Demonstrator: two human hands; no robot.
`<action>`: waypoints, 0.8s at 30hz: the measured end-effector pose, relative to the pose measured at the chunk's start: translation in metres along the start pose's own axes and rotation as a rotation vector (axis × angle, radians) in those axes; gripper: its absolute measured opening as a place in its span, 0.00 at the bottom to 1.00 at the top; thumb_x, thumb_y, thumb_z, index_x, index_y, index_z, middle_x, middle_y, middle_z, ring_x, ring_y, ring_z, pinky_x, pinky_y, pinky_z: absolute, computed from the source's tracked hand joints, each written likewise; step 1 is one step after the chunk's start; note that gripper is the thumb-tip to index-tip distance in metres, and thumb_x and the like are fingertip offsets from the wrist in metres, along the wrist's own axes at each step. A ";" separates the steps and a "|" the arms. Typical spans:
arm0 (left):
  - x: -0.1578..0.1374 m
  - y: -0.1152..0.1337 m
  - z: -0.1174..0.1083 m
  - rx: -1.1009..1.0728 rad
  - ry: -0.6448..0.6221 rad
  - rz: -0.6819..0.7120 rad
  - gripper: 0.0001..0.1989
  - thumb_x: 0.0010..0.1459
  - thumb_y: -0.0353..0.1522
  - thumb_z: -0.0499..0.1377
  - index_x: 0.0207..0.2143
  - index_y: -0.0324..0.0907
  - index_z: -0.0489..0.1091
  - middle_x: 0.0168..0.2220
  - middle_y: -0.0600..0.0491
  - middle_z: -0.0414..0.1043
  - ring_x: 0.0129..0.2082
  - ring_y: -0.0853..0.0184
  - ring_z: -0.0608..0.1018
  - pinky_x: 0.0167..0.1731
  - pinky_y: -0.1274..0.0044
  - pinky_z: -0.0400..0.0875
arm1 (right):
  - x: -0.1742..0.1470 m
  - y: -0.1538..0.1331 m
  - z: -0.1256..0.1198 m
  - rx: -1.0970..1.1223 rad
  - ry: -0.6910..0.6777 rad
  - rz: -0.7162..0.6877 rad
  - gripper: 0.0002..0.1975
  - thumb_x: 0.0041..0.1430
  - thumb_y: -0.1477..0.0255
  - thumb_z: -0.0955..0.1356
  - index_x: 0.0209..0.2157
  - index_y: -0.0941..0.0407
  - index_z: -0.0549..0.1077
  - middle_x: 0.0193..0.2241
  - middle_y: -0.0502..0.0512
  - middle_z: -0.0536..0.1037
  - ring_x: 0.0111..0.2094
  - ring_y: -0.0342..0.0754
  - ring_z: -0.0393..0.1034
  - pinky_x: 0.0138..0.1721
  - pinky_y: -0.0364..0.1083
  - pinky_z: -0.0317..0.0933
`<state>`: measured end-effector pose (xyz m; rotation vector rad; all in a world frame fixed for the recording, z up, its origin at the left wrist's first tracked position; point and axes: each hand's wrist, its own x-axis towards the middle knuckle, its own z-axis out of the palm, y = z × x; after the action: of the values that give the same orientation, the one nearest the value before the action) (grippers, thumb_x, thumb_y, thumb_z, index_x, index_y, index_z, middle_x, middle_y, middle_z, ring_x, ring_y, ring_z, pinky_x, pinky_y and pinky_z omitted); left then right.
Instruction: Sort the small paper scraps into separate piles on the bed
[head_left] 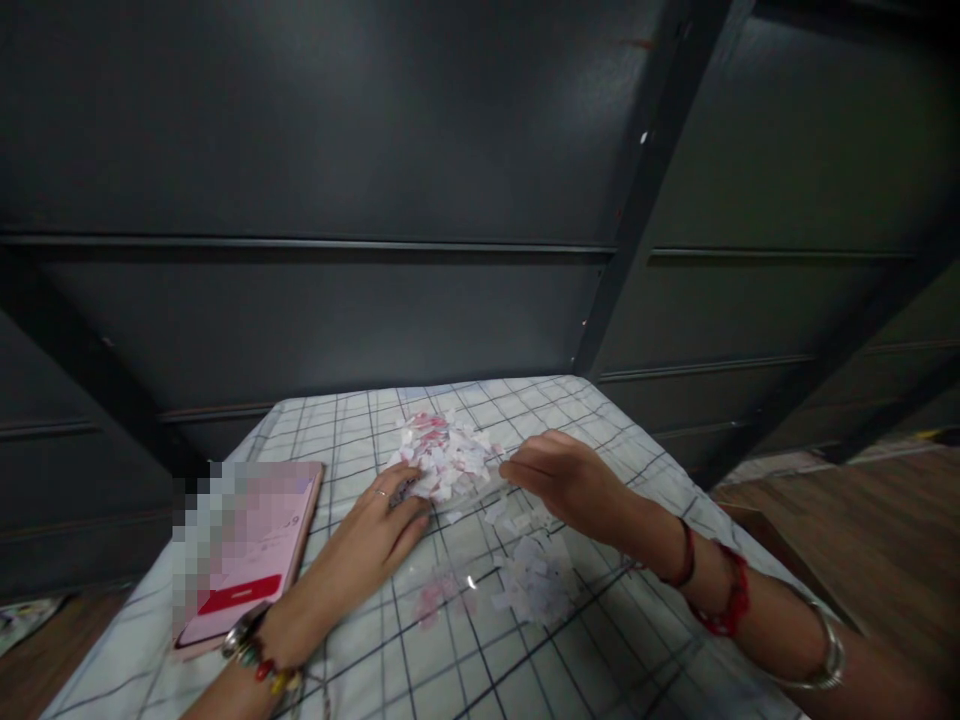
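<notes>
A heap of small torn paper pieces [450, 460], white with some pink ones, lies toward the far part of the table. My left hand [382, 520] rests at its near left edge, fingers curved and thumb apart, touching the scraps. At the heap's right edge is my right hand [562, 480], its fingers pressed together and pointing at the scraps; whatever they hold, if anything, is hidden. Nearer to me lies a smaller pile of white paper pieces [536, 580]. Left of that pile are pinkish, see-through pieces [439, 597], lying flat.
A pink-framed tablet or phone [262, 560], partly pixelated, lies on the left of the table. A white checked cloth [345, 670] covers the tabletop. Dark metal panels [360, 320] rise behind its far edge. A wooden floor [862, 530] shows at right.
</notes>
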<state>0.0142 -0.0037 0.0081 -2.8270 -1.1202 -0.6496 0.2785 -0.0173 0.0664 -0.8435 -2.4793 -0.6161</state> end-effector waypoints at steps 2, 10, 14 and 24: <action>-0.001 0.000 0.000 -0.019 0.009 0.008 0.12 0.62 0.34 0.49 0.39 0.40 0.71 0.53 0.44 0.59 0.55 0.55 0.62 0.53 0.60 0.62 | -0.003 0.005 0.003 0.025 -0.029 0.001 0.16 0.62 0.79 0.55 0.27 0.56 0.69 0.20 0.48 0.69 0.24 0.41 0.55 0.27 0.44 0.47; 0.000 0.002 0.008 -0.037 -0.050 0.144 0.14 0.61 0.30 0.51 0.47 0.44 0.69 0.54 0.45 0.57 0.57 0.54 0.58 0.53 0.59 0.61 | -0.021 0.017 -0.009 0.040 -0.040 0.108 0.15 0.64 0.76 0.56 0.28 0.57 0.70 0.21 0.49 0.70 0.24 0.41 0.56 0.28 0.43 0.49; 0.001 0.006 0.010 -0.040 -0.040 0.166 0.15 0.61 0.31 0.51 0.49 0.46 0.68 0.54 0.47 0.56 0.57 0.55 0.58 0.53 0.61 0.62 | -0.021 0.013 -0.009 0.003 -0.034 0.097 0.16 0.64 0.75 0.56 0.26 0.57 0.69 0.20 0.49 0.68 0.23 0.41 0.54 0.27 0.43 0.47; 0.005 0.009 0.012 -0.025 -0.088 0.163 0.15 0.62 0.32 0.49 0.49 0.45 0.68 0.55 0.45 0.54 0.57 0.53 0.57 0.53 0.58 0.62 | -0.026 0.013 -0.023 -0.045 -0.006 0.086 0.16 0.64 0.74 0.56 0.26 0.57 0.70 0.19 0.49 0.67 0.24 0.41 0.55 0.27 0.43 0.47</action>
<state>0.0274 -0.0051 0.0001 -2.9541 -0.8847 -0.5359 0.3117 -0.0327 0.0744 -0.9650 -2.4280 -0.6416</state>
